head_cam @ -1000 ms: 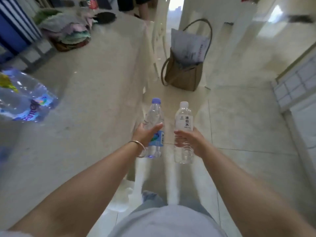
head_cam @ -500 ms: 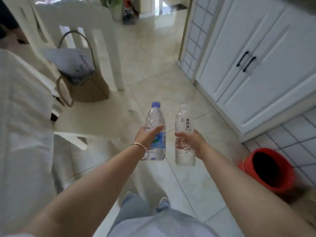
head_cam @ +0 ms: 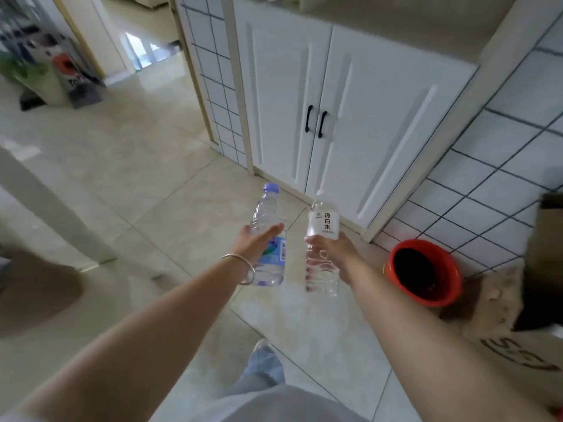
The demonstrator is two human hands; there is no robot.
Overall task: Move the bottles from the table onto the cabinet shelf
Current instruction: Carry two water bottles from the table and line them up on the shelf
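Fingers (head_cam: 313,263) of right hand (head_cam: 330,249) curl round bottle labelled 凉白水 (head_cam: 323,222); left hand (head_cam: 254,242) grips blue-capped bottle (head_cam: 268,214).

At the centre of the frame, two bare arms reach forward over a pale tiled floor (head_cam: 146,166). The left hand (head_cam: 254,243), with a bangle (head_cam: 242,268) at the wrist, grips a clear bottle with a blue cap (head_cam: 269,239). The right hand (head_cam: 333,249) grips a second clear bottle (head_cam: 323,248) bearing a white label; both bottles stand roughly upright, close together but apart. Above them, in the upper middle, is a white cabinet (head_cam: 365,117) with two shut doors and black handles (head_cam: 315,123). At the right, a red bucket (head_cam: 425,272) sits on the floor beside a tiled wall (head_cam: 487,184). A cardboard box (head_cam: 524,351) fills the lower right corner.
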